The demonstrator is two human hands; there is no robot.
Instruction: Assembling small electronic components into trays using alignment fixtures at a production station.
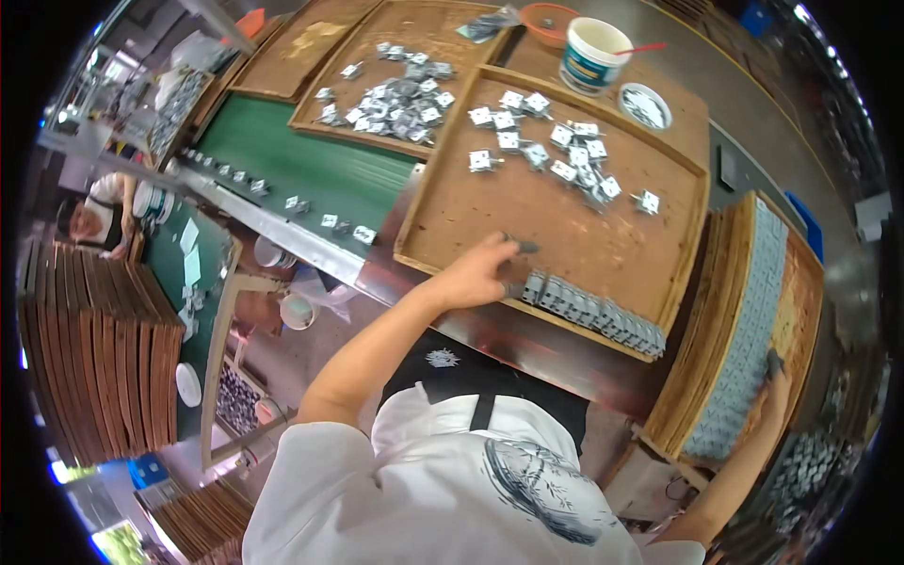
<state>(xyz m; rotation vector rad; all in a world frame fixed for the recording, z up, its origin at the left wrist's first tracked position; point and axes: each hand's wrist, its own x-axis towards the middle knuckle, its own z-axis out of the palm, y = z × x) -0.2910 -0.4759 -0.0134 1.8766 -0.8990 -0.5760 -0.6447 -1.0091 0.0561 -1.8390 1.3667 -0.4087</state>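
My left hand [482,272] is over the near side of a wooden tray [443,221], fingers apart and nothing visible between them. Dark covers sit on its fingertips. Its thumb side is beside the left end of a tight row of small grey metal parts [593,313] along the tray's near edge. Loose metal parts [582,155] lie scattered in the tray's far half. My right hand [774,384] reaches to a second wooden tray [799,315] on the right, at the edge of packed rows of grey metal parts [744,325]. Its fingers are too small and partly hidden to read.
A green conveyor belt [311,155] carries spaced parts to the left. Behind it, another tray [306,115] holds a heap of parts. A white bucket [591,58] and small white tub [645,106] stand at the back. Another person [105,202] sits far left near stacked trays [99,348].
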